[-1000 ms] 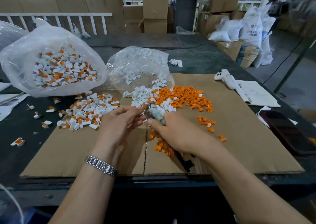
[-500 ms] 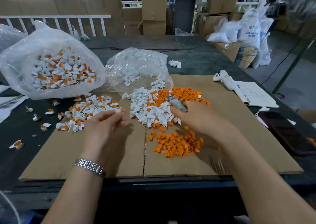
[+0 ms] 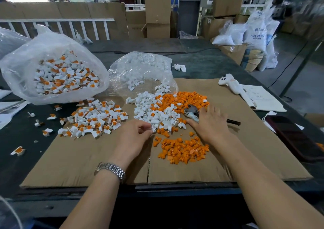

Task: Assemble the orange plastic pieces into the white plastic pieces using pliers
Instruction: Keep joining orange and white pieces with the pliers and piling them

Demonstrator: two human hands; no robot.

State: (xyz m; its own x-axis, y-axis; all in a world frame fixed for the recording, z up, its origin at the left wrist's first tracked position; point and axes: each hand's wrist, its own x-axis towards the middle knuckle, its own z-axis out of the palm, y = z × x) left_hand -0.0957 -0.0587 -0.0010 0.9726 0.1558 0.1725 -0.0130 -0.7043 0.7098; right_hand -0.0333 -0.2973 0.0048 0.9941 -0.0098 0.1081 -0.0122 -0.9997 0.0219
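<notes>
Pliers (image 3: pixel 191 112) lie on the cardboard sheet (image 3: pixel 245 151) at the orange pieces (image 3: pixel 182 150), head toward the white pieces (image 3: pixel 154 113). Right hand (image 3: pixel 209 123) rests over the handles, grip unclear. Left hand (image 3: pixel 133 137), fingers curled, pinches at the white pile's edge. 2 bags behind: assembled parts bag (image 3: pixel 52 71), white parts bag (image 3: pixel 142 67).
</notes>
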